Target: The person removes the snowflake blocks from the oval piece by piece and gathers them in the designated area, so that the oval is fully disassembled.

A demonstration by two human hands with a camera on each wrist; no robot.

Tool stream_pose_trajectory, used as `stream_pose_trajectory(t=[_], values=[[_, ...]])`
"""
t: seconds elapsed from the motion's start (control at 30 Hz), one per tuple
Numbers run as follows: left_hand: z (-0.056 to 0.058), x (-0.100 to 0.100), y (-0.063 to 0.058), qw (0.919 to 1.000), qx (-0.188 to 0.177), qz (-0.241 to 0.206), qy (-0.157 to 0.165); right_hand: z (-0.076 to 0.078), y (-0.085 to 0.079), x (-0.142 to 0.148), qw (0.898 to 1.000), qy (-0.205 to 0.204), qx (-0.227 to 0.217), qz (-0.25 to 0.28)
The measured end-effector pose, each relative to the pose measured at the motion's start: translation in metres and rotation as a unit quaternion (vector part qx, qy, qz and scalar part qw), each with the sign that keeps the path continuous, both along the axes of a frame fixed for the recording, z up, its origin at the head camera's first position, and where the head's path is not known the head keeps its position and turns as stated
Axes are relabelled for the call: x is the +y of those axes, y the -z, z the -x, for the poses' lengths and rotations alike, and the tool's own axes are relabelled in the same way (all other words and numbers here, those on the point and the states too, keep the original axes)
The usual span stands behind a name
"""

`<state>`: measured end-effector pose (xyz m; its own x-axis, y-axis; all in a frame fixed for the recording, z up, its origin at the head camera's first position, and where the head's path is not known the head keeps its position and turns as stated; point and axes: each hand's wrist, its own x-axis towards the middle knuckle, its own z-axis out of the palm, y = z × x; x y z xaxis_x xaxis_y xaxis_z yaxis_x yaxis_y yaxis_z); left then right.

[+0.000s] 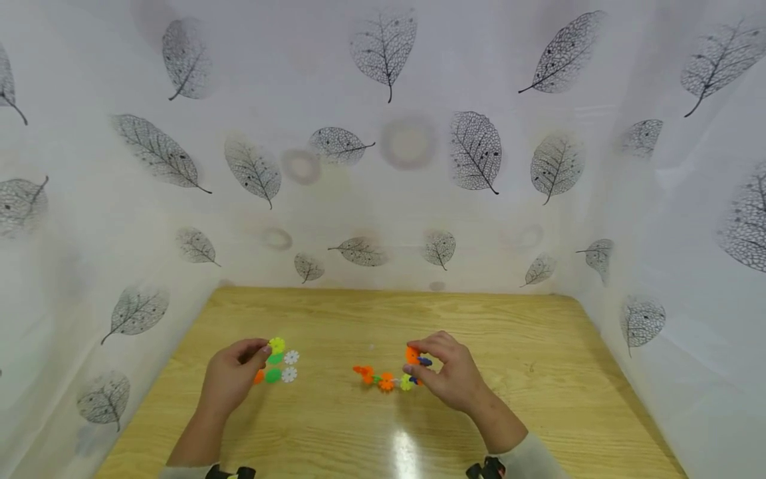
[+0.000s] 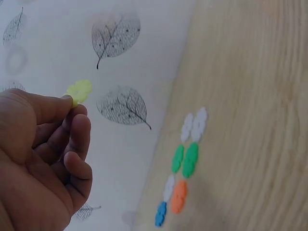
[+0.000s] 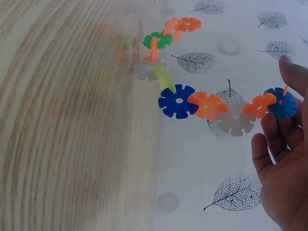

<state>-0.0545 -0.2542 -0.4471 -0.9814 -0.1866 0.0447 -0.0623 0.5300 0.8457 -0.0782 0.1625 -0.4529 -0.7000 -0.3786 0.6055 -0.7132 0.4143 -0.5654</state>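
Note:
My left hand [image 1: 227,376] pinches a yellow notched plastic disc [image 2: 81,90] between thumb and forefinger, raised over the table at the left. A chain of interlocked notched discs [image 3: 208,106] hangs from my right hand [image 1: 451,372], right of the middle. In the right wrist view this curved chain mixes orange, blue, clear, yellow and green discs. At its held end, an orange disc [image 1: 412,354] stands between the thumb and fingers, next to a blue disc [image 3: 282,103]. The chain's far end, an orange disc [image 3: 190,24], points toward the left hand.
Below the left hand, loose discs lie in two rows on the wooden table [image 1: 323,439]: white discs [image 2: 199,124], green discs [image 2: 190,160], an orange disc [image 2: 179,196] and a blue disc [image 2: 160,214]. A white curtain [image 1: 407,213] with leaf prints surrounds the table's back and sides.

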Motion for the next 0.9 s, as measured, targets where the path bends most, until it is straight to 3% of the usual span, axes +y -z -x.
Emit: stream_pose_trajectory(t=[0.13,0.33,0.9], values=[[-0.003,-0.015,0.007,0.9994,-0.027,0.002,-0.022,-0.001,-0.001,0.000,1.000,0.000,0.000,-0.001],[-0.005,-0.035,0.017,0.9971,-0.040,0.036,-0.054,0.000,-0.001,0.001,1.000,0.002,0.001,0.000],[-0.004,-0.065,0.039,0.9879,-0.099,0.080,-0.089,0.000,0.000,0.004,1.000,-0.004,0.002,0.007]])
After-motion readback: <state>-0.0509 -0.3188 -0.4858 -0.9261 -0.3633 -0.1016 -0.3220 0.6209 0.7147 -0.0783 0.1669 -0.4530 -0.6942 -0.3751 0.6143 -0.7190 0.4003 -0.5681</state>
